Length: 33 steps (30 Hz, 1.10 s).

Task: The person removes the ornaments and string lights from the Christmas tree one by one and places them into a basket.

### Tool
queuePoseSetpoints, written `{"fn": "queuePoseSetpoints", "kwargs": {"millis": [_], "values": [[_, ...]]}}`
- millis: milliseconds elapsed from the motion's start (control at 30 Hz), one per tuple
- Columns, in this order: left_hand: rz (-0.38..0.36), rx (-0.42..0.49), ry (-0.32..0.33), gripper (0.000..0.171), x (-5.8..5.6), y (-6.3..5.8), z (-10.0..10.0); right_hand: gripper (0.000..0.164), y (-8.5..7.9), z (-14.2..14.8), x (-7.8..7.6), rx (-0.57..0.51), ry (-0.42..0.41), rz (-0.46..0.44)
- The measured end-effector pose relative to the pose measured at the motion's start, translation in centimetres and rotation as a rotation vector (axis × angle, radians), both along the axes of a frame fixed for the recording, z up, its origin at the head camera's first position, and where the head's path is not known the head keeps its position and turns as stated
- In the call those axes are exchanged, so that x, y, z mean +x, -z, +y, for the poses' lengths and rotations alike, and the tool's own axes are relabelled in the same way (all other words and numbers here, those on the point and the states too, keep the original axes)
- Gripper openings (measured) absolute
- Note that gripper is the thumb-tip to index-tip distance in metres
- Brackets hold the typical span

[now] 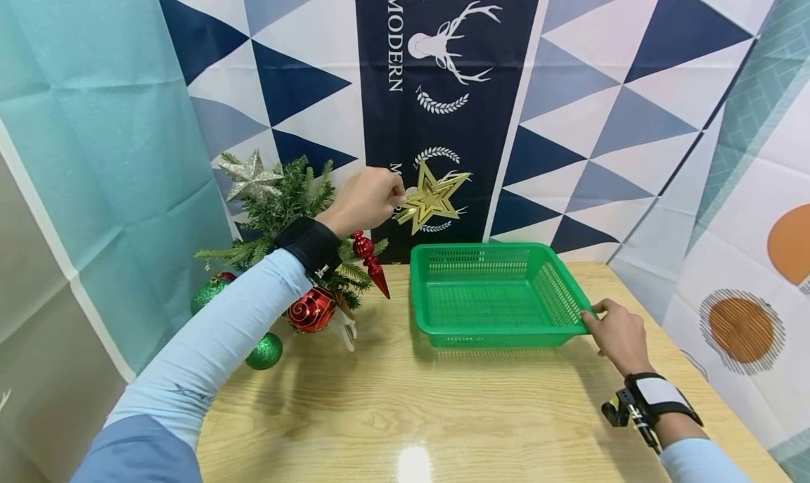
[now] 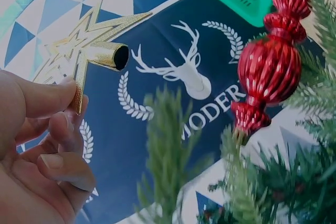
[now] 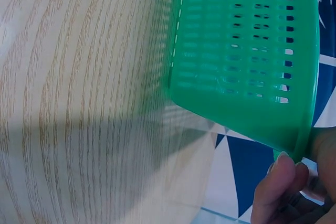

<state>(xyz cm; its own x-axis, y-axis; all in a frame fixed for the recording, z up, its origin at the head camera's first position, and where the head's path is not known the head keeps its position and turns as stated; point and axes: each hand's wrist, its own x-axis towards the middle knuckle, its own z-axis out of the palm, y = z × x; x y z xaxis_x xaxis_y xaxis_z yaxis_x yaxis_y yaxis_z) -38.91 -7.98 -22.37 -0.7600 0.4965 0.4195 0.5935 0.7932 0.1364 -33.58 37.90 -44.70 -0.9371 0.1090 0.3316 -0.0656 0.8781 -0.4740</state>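
Left wrist: curled fingers on star

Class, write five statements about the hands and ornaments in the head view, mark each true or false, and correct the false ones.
1. The left hand pinches a gold star. True.
2. The gold star is inside the green basket. False: it is held up outside it.
3. The right hand grips the basket's rim. True.
4. The tree is right of the basket. False: it is left.
5. A red pointed ornament shows by the tree. True.
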Motion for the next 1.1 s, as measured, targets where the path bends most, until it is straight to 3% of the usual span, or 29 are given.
{"fn": "queuePoseSetpoints", "kwargs": {"millis": [1100], "values": [[-0.06,-0.011,0.044,0.014,0.1,3.3,3.4,0.04,0.2,0.0,0.0,-0.029,0.011,-0.009]]}}
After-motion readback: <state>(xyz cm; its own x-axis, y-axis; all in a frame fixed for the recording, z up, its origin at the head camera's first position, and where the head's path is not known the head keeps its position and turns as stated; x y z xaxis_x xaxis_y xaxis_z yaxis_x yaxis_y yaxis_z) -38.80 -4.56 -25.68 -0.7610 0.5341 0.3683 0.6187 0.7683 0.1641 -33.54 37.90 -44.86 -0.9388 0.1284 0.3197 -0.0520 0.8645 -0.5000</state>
